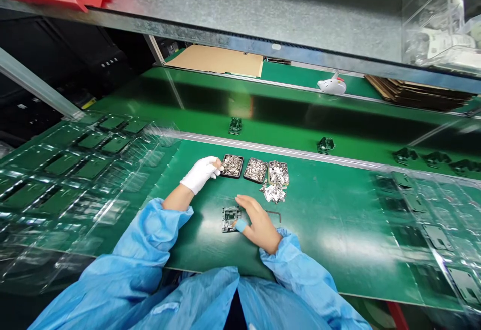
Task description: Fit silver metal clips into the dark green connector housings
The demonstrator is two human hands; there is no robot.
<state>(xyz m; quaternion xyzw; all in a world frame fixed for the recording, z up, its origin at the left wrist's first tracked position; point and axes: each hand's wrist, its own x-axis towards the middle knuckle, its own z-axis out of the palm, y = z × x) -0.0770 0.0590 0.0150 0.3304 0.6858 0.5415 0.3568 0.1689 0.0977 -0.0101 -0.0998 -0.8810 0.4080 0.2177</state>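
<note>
The circuit board assembly (230,218) lies flat on the desk (319,255), in front of the operator and directly to the left of the right hand (258,220). The thumb of the right hand, wrapped in a light-blue band (241,225), reaches the right edge of the assembly. The left hand (205,173), in a white glove (200,174), is farther from the operator than the assembly and slightly to its left, clear of it.

Right hand: palm lowered toward the desk, fingers extended together and pointing forward-left, thumb set apart from them. The hand is unclosed; whether the thumb presses on the board cannot be determined. The forearm enters from the lower right in a blue sleeve (306,275).

Left hand: wrist angled forward and right, fingers bent, thumb and index fingertips close together at the left edge of the left parts tray (232,165). Whether a part is pinched between them cannot be determined.

The middle parts tray (256,169) and right parts tray (278,171) stand in a row with the left one; all contain small metallic parts. Loose silver parts (274,193) are heaped in front of the right tray. An L-shaped hex key (277,213) lies just beyond the right hand, partly hidden by it.
</note>
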